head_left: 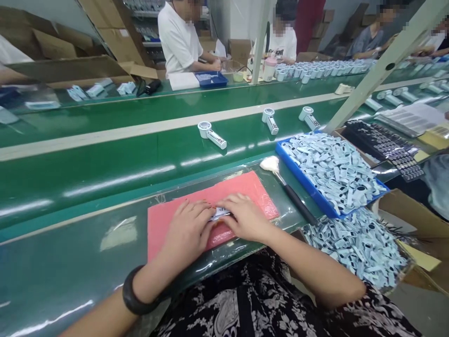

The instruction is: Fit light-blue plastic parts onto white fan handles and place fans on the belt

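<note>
Both my hands meet over a pink foam sheet [163,220] on the bench. Between them is a small pale piece with dark markings [220,212], most of it hidden under my fingers. My left hand [187,229] has its fingers closed on the left end of this piece. From the other side, my right hand [247,217] grips the right end, thumb below and fingers above. The piece lies low, close to the foam; I cannot tell whether it touches it.
Right of the foam lies a black-handled tool with a white fluffy head [296,199]. Beyond it sit a blue tray [304,177] of pale blue parts and a box of similar parts [358,248]. Several handheld fans [212,135] lie on the green conveyor [140,164]. People work across it.
</note>
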Demonstrator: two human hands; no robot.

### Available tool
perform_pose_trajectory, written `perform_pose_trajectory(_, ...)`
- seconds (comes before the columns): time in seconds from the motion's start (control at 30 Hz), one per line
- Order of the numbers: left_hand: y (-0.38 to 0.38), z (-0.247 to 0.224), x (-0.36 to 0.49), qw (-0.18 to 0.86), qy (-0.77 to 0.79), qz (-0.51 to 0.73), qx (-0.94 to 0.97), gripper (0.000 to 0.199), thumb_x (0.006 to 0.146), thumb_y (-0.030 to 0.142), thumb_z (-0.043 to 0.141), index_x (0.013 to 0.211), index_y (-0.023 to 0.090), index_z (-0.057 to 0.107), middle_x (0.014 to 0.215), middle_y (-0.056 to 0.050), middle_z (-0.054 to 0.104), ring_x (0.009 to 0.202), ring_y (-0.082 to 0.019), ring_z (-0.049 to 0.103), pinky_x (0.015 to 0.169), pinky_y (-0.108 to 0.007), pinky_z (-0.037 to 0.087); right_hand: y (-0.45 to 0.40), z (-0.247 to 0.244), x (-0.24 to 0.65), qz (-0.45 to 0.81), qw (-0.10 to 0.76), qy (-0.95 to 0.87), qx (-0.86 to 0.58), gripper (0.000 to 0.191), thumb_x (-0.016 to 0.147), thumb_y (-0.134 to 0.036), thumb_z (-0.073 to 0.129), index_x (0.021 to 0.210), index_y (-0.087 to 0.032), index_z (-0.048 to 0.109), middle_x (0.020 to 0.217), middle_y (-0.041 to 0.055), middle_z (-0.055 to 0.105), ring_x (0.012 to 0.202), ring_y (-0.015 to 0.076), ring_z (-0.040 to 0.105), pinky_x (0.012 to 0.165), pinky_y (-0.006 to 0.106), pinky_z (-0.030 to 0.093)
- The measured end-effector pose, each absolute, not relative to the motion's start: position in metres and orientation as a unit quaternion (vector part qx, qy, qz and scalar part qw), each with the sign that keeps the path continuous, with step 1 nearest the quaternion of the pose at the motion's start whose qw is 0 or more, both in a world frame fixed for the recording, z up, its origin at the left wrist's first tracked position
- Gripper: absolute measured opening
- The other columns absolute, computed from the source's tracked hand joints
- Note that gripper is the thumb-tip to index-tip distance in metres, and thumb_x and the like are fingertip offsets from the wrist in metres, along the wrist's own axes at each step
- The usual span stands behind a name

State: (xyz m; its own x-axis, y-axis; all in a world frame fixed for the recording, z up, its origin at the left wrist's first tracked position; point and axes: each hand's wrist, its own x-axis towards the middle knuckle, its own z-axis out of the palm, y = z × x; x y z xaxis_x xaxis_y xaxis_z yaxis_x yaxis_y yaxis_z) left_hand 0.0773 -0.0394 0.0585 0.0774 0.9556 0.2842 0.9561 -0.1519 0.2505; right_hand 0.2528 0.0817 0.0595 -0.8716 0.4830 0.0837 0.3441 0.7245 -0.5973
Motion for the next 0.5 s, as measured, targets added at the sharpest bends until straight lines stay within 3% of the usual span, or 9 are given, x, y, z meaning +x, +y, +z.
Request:
perform_pose_trajectory(0.2,-0.039,0.058,0.077,0.056,-0.627,-0.163,-0.759,0.025,0.100,0.026,0.044,0.112,0.015,0.063,0.116,-0.014,0.070,0.110,-0.032,0.063,0.101,-0.058,0.047,0.081,0.055,0.255,0.269,0.116,-0.936,-0.193,0.037,0.097,-0.029,0.060,0.134,-0.021,0.058,0.124,0.0081,0.065,0.115,0.0261,0.054,0.102,0.044,0.040)
perform_pose_trajectory(0.33,-0.038,0.060,0.076,0.079,-0.618,-0.138,-0.770,0.026,0.100,0.022,0.039,0.109,0.015,0.062,0.113,-0.014,0.070,0.104,-0.030,0.064,0.098,-0.053,0.049,0.076,0.052,0.253,0.220,0.125,-0.947,-0.197,0.037,0.099,-0.028,0.056,0.135,-0.019,0.058,0.123,0.0104,0.066,0.111,0.0282,0.054,0.097,0.046,0.042)
perform_pose_trajectory(0.5,-0.033,0.071,0.065,0.072,-0.578,-0.121,-0.803,0.025,0.097,0.033,0.048,0.114,0.021,0.060,0.110,-0.010,0.069,0.099,-0.031,0.062,0.091,-0.053,0.049,0.075,0.059,0.256,0.250,0.143,-0.936,-0.205,0.044,0.097,-0.036,0.062,0.137,-0.017,0.057,0.130,0.0093,0.065,0.117,0.0257,0.056,0.103,0.041,0.043)
